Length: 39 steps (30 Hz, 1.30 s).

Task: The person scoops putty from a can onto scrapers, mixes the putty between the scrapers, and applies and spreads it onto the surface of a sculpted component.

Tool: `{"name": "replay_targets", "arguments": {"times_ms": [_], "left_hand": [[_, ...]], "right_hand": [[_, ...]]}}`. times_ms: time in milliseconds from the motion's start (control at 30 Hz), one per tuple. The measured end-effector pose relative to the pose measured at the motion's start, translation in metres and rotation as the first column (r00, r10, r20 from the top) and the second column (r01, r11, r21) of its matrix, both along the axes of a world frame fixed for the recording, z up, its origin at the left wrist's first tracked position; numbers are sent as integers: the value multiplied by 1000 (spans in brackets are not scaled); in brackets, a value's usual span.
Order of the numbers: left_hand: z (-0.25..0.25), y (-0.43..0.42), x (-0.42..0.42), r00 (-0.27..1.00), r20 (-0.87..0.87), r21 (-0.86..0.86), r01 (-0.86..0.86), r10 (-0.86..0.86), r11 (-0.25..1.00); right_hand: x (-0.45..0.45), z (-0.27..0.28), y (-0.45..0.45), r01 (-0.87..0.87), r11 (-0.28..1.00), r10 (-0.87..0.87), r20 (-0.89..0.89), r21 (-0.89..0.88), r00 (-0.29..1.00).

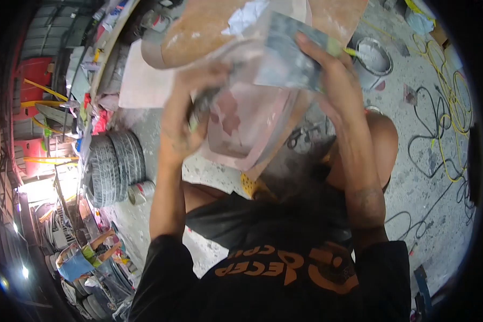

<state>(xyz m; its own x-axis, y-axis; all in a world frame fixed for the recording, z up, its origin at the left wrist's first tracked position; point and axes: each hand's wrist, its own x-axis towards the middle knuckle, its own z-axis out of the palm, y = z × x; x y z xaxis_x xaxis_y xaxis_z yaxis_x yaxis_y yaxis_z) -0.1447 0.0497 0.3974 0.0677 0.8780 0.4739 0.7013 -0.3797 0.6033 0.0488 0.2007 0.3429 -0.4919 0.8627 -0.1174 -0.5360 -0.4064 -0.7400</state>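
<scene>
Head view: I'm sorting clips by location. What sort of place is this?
Probably a repair workshop, judging by the tyres, the metal can and the bucket on the speckled floor.

We see a black T-shirt [214, 292] with short, loose sleeves [163, 279] that end above the elbows. Across its front we find orange-brown lettering [260, 267], only partly legible to us, beside a rounded emblem [335, 271] in the same colour. Below it we see black shorts [214, 217]. The left hand [190, 102], blurred, and the right hand [330, 72] are ungloved, and we notice a faint marking or smudge [366, 198] on the right forearm.
</scene>
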Motion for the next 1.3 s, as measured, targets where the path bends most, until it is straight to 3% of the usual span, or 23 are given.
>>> {"name": "replay_targets", "arguments": {"times_ms": [33,100,133,200,267,300,367,400,467,500,533,633,700,833,933,967,1000,1100,1133,1200,1233,1267,1300], "left_hand": [[1,14,6,997,69,116,28,-36,993],[-10,35,8,990,-89,221,131,-114,966],[-14,40,9,972,-180,268,196,-151,943],[-17,30,9,948,-292,186,188,-129,964],[-26,23,0,963,-240,153,166,-126,974],[-29,14,-8,967,-249,35,66,-55,997],[-30,-5,-21,950,-300,-177,-150,92,973],[-29,-7,-25,963,-231,-138,-171,136,976],[-21,-6,-33,979,-92,-78,-190,183,979],[-10,-3,-31,971,-166,-66,-183,170,981],[5,0,-26,958,-235,-49,-180,164,982],[35,12,-14,901,-427,-63,-119,81,991],[36,20,-4,858,-512,-85,-97,40,992],[14,21,2,885,-458,-158,18,-89,987],[4,0,-11,928,-350,-221,49,-127,974],[5,-5,-14,947,-297,-223,58,-124,973],[6,-5,-9,980,-195,-155,19,-50,988],[-16,11,19,984,170,137,36,-59,990],[-19,9,25,993,94,30,69,-71,997],[-46,0,12,998,38,-41,-38,40,998],[-52,-2,4,987,-135,-87,-97,84,992],[-58,-4,-5,945,-309,-116,-152,109,982],[-58,-9,-7,964,-232,-105,-159,131,982]], "right_hand": [[-7,-1,-7,20,1000,-20,61,-1,998],[-24,0,-19,66,998,-66,164,10,984],[-28,0,-20,37,999,-35,50,-35,998],[-31,2,-17,-15,994,-6,-194,-105,981],[-26,4,-13,-28,990,4,-178,-137,984],[-23,6,-10,-39,989,13,-173,-146,985],[-18,3,-5,-41,999,35,-180,-29,983],[-17,-2,-2,-44,998,49,-189,34,981],[-22,-22,-2,1,1000,-1,38,5,999],[-23,-19,-5,27,1000,-25,156,-12,988],[-24,-12,-12,8,1000,-8,14,-3,1000],[-32,-26,-12,30,997,-44,218,69,975],[-29,-18,-13,-39,988,11,187,148,982],[-27,-25,-7,10,991,-31,157,134,987],[-16,-3,-5,91,992,-88,30,-92,996],[-15,-6,-2,59,997,-57,43,-56,997],[-14,-15,0,27,999,-26,56,-24,998],[-29,-38,-13,-10,1000,9,111,7,994],[-30,-42,-14,-9,1000,6,135,18,991],[-18,-23,-15,-18,991,9,-68,-130,998],[-12,-13,-14,-27,979,-10,-176,-203,984],[-7,-9,-11,10,992,-25,-126,-125,992],[-2,-4,-9,1,994,-14,-113,-111,993]]}}
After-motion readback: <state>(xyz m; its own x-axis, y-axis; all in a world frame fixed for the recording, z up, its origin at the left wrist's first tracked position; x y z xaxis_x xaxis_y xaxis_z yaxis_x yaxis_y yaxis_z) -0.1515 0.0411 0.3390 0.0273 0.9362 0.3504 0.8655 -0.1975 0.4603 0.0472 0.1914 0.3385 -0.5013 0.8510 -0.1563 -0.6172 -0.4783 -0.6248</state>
